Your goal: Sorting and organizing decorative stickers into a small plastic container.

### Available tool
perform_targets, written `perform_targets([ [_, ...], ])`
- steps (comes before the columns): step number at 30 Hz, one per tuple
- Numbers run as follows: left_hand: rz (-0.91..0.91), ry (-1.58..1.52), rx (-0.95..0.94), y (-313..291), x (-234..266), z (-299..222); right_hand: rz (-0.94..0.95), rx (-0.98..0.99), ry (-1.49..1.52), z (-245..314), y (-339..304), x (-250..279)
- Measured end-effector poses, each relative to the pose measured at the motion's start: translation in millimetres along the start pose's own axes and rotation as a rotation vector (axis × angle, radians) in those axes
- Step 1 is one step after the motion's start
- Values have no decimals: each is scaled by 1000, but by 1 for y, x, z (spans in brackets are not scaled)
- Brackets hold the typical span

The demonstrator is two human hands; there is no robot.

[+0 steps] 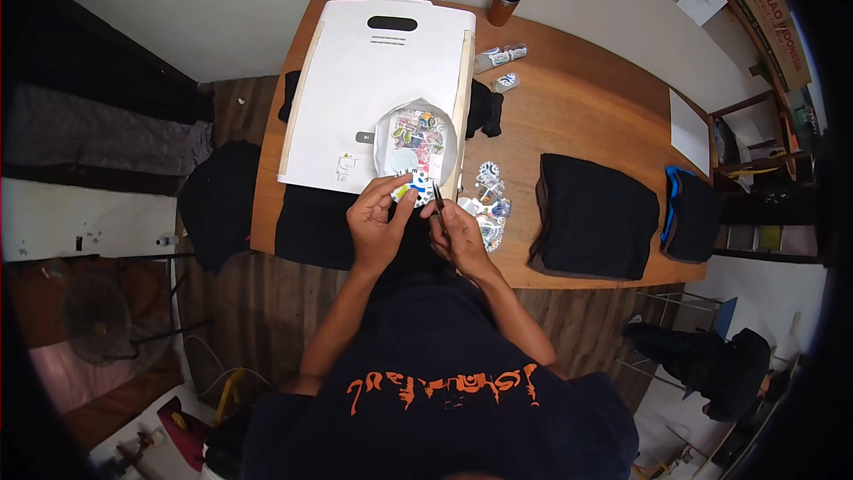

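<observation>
My left hand (378, 224) pinches a small printed cutout (412, 188), patterned in white, blue and green, between thumb and fingers. Close beside it, my right hand (461, 236) is closed around slim dark scissors (438, 196). Their tips point away from me, at the cutout's right edge. Just beyond both hands is a round white bowl (381, 144) with several colourful printed pieces in it. It rests on the near right part of a large white board (333, 93) with a dark handle slot. More printed cutouts (490, 204) lie on the table right of my right hand.
The wooden table (586, 98) holds folded black cloth (597, 218) and a smaller dark bundle (689, 218) at the right. A brown cup (504, 5) with a stick in it stands at the back. Near it lie clear rolled packets (501, 57). Black fabric (311, 227) lies under the board's near edge.
</observation>
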State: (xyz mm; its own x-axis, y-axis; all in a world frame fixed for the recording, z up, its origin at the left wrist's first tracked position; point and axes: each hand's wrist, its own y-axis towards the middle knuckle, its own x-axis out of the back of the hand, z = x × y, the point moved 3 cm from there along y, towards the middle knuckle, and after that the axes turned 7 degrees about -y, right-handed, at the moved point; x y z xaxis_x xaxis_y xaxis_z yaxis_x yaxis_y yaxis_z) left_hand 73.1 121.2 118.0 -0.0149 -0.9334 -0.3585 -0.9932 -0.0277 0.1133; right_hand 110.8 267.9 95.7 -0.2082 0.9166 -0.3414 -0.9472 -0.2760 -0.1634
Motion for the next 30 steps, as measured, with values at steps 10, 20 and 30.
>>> perform_targets([
  [10,25,89,-28,0,-3,-4,-14,18,56,-12,5,1],
  [20,34,100,-26,-1,-2,-2,-28,24,49,-14,6,1],
  [30,45,147,-22,-1,-1,1,-62,6,69,-17,6,1],
])
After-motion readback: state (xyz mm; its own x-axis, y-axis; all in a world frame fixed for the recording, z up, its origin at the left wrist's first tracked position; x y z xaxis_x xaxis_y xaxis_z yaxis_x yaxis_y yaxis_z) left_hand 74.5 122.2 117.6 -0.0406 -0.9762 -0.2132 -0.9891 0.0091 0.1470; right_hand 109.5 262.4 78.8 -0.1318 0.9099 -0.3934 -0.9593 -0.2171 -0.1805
